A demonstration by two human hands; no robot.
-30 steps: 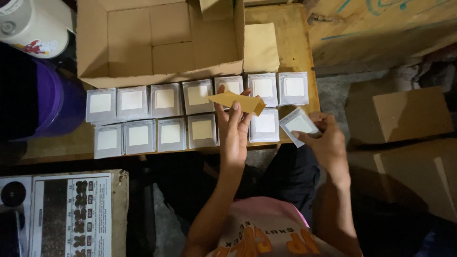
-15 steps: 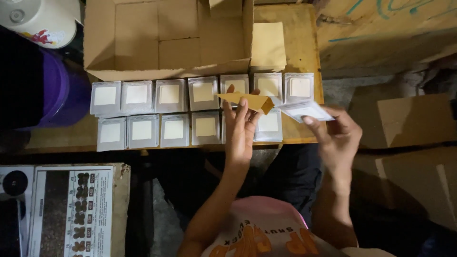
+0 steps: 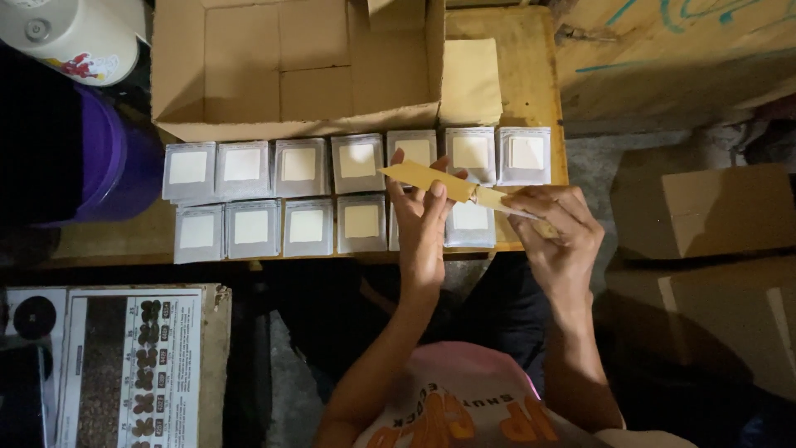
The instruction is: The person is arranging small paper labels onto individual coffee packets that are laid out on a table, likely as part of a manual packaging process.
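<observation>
While two rows of small grey packets [image 3: 332, 195] with pale labels already lie just in front of the open cardboard box [image 3: 298, 66], the work looks well along but not finished. The row touching the box runs seven packets wide; the row nearer the person shows about six, so that row seems one short. Inside, the box shows only bare cardboard, though its near wall hides part of the floor.

Both hands hover over the right end of those rows, below the box's right corner. The left hand [image 3: 423, 232] pinches a flat tan card piece [image 3: 427, 180] between thumb and fingertips. The right hand [image 3: 560, 236] has its fingers closed on a pale packet [image 3: 504, 202], whose end meets the card. Whether one is sliding into the other I cannot tell.
</observation>
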